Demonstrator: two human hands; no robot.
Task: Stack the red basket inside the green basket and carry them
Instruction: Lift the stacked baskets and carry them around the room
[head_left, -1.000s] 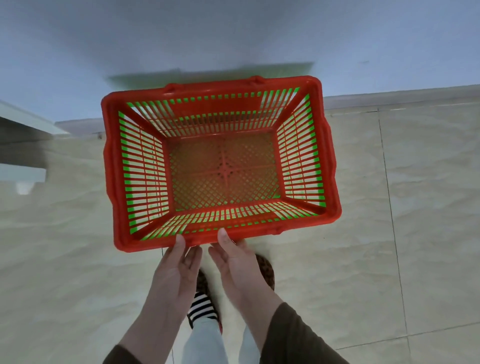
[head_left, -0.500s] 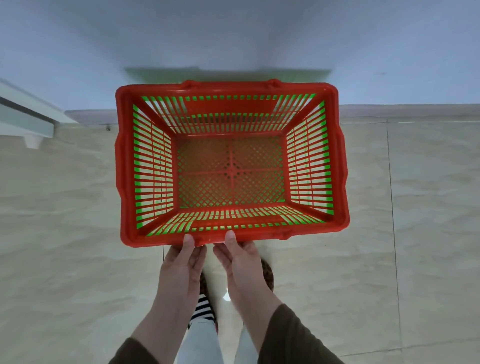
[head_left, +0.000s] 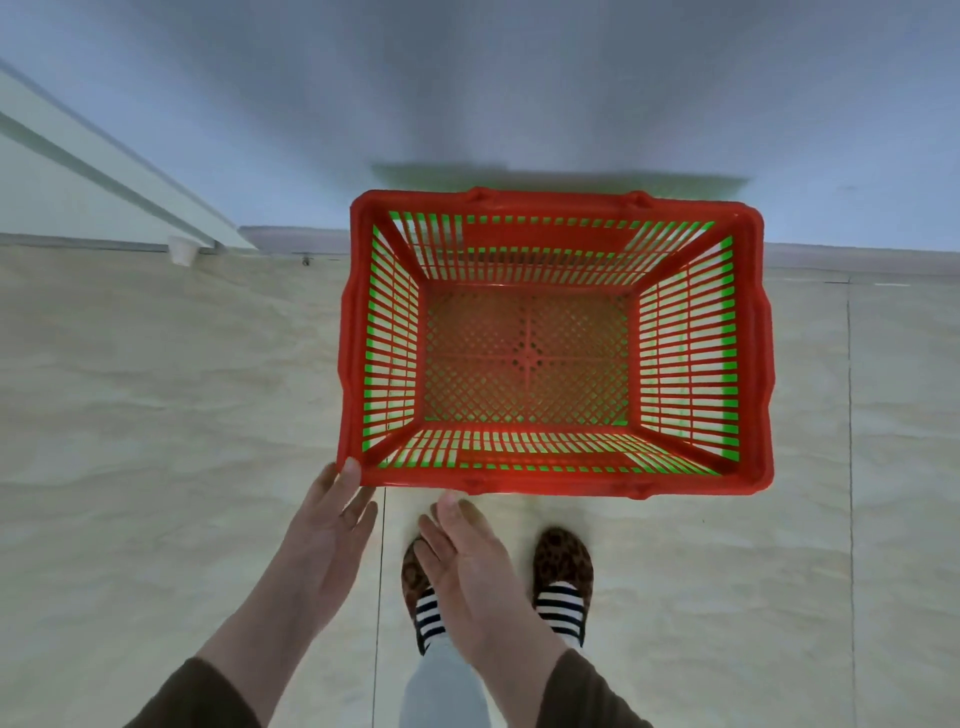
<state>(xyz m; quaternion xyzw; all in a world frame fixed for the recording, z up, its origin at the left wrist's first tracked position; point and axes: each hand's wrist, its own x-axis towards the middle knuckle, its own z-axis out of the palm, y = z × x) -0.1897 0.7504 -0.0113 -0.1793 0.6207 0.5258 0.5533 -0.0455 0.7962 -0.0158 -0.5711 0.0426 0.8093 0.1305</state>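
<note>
Head view: the left hand (head_left: 324, 540) is spread flat, its grip empty, with one fingertip touching the near left corner of the red basket (head_left: 555, 343). The right hand (head_left: 470, 566) is likewise spread with fingers extended, holding nothing, just short of the basket's near rim and not touching it. The red basket sits nested in the green basket (head_left: 724, 364), whose green shows only through the red slats along all four walls; the pair rests on the floor (head_left: 156, 415). The basket's far rim lies close to the wall (head_left: 519, 78), at the skirting line. To the basket's left and right the pale tiled floor is open. Nearer than the basket stand two slippered feet (head_left: 563, 558) in striped socks. Far left of the basket, a white panel (head_left: 62, 192) meets the wall.
</note>
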